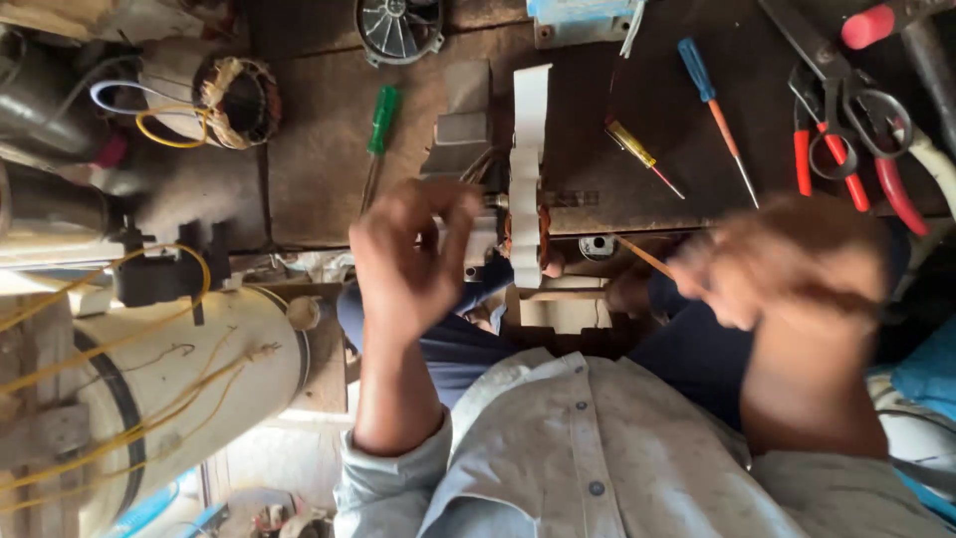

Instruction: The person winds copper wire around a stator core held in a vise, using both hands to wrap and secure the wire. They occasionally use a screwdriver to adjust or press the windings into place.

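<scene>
Left hand [413, 254] grips the white plastic motor assembly with copper windings [525, 214] at the near edge of the dark wooden workbench [319, 149]. Right hand [787, 264], blurred, closes around a thin orange-tipped rod [644, 257] just right of that assembly.

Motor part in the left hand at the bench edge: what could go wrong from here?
1. The left hand holds the white motor part right at the edge of the bench; a slip could drop it.
2. The right hand is blurred by fast motion with a thin rod aimed toward the part; it might jab the copper winding or the fingers.
3. Loose screwdrivers lie close by and could get knocked off.
</scene>
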